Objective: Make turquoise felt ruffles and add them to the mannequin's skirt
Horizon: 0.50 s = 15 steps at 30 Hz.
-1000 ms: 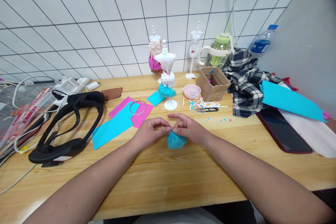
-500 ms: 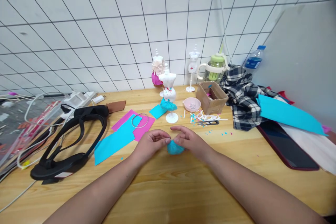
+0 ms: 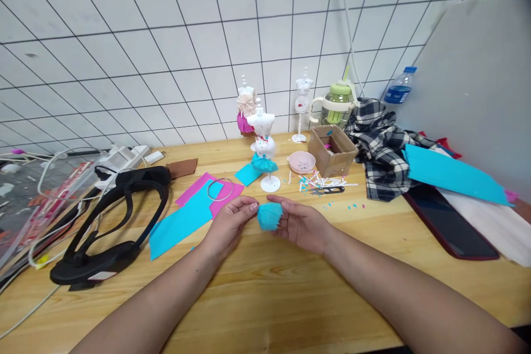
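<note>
2 hands meet around a gathered blue crepe piece above the table [image 3: 265,293], in front of the nearest white dress form [image 3: 262,123]. Left hand [image 3: 230,224]: thumb and forefinger closed on the narrow gathered end of the blue crepe piece [image 3: 269,218]. Right hand [image 3: 306,227]: open and cupped, fingers apart, against the fringed side. The left pinch presumably keeps the pleats from loosening; the right fingers probably steady the flared edge without crushing it. The snips [image 3: 332,191] lie beyond the right hand among paper scraps, apparently for ready reach.

Clearances: forward room is limited, because the base of the dress form stands just beyond the fingertips. On the left, the flat blue sheet [image 3: 180,224] lies near the left wrist. On the right, bare wood extends to the dark-screened device [image 3: 452,227]. Toward the person, open wood runs between the 2 forearms to the table's near edge.
</note>
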Available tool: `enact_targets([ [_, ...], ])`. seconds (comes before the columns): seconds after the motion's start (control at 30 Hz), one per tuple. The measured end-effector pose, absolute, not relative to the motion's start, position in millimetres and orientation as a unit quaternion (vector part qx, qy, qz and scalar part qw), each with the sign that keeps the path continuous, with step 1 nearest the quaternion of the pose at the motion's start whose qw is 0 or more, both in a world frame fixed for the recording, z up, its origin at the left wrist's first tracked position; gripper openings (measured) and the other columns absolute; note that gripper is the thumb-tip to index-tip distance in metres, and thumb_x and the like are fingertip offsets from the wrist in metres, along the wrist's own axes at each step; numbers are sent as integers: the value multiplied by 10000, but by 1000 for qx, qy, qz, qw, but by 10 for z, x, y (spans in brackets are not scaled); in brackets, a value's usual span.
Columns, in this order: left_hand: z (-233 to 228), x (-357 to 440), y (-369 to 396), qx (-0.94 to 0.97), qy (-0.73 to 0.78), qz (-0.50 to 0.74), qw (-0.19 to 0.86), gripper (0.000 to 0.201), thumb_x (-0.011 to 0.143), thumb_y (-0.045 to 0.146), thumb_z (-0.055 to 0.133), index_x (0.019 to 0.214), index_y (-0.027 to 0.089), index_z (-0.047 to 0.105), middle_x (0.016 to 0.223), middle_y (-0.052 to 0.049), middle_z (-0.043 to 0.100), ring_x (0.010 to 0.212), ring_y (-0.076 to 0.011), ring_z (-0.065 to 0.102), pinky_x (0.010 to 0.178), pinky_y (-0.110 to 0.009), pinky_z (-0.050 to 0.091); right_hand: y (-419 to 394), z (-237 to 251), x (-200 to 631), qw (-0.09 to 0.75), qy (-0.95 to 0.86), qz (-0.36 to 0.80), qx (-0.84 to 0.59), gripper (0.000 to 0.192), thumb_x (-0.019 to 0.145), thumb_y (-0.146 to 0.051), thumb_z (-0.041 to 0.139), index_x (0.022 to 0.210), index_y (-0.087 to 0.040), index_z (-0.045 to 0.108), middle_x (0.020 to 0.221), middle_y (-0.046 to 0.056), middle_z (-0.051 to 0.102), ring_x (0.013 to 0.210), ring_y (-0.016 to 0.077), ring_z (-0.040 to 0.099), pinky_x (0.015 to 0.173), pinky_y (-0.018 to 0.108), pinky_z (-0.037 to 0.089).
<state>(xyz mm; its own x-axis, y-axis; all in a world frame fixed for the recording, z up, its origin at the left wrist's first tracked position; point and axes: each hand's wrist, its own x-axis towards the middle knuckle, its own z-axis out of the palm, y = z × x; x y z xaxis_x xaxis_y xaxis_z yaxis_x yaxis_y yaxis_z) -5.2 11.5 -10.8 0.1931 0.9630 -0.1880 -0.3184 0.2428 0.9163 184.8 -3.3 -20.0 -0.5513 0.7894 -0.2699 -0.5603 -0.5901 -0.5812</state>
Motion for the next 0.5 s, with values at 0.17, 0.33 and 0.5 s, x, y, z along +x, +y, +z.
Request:
enact_targets([
  [0.17, -149, -59, 153, 373, 429, 516, 640, 213, 656, 277, 817, 777, 162, 685, 757, 6, 693, 728, -116, 619, 734, -237, 476, -83, -191, 1766, 450, -306, 802, -245, 692, 665, -277, 820, 1263, -268, 470, 1110, 24, 650, 986, 156, 602, 848, 299, 455],
  [0.33, -191, -55, 157, 345, 419, 507, 669, 223, 661, 250, 816, 799, 158, 668, 762, 7, 695, 720, -110, 635, 726, -231, 491, -104, -232, 1666, 473, -361, 737, -322, 852, 607, -198, 833, 1325, -234, 376, 1059, 41, 673, 936, 162, 612, 829, 296, 449],
  [0.5, -167, -27, 123, 317, 411, 479, 708, 211, 672, 224, 809, 793, 149, 653, 758, 3, 697, 713, -113, 653, 711, -231, 513, -99, -214, 1645, 491, -376, 701, -355, 730, 607, -222, 818, 1234, -214, 444, 933, 5, 682, 856, 157, 629, 802, 296, 471],
])
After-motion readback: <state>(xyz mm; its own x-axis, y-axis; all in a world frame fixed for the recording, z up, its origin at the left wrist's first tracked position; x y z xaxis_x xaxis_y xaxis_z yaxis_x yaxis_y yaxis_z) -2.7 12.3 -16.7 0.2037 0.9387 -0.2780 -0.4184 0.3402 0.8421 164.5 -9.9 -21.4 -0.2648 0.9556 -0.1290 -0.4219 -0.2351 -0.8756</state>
